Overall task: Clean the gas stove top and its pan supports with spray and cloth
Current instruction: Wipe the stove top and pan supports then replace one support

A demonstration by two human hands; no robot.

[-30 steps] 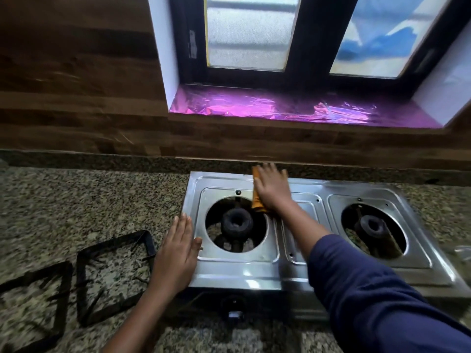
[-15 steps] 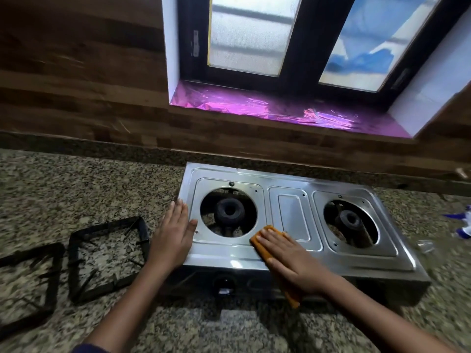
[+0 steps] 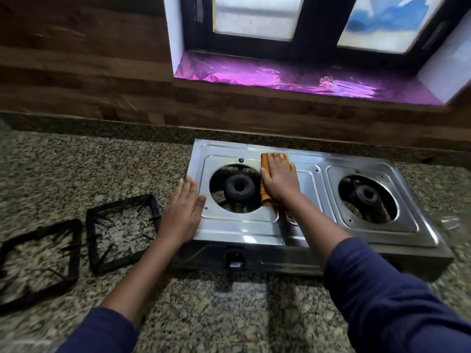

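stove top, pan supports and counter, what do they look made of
Stove top: likely stainless steel with a shiny finish; it reflects bright patches of light. Pan supports: dark matte metal, perhaps cast iron or enamelled steel; thin black bars without gloss. Counter: speckled stone, probably granite, going by the mottled grain.

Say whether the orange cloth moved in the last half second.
Yes. The orange cloth slid from the stove front edge toward its rear edge, beside the left burner.
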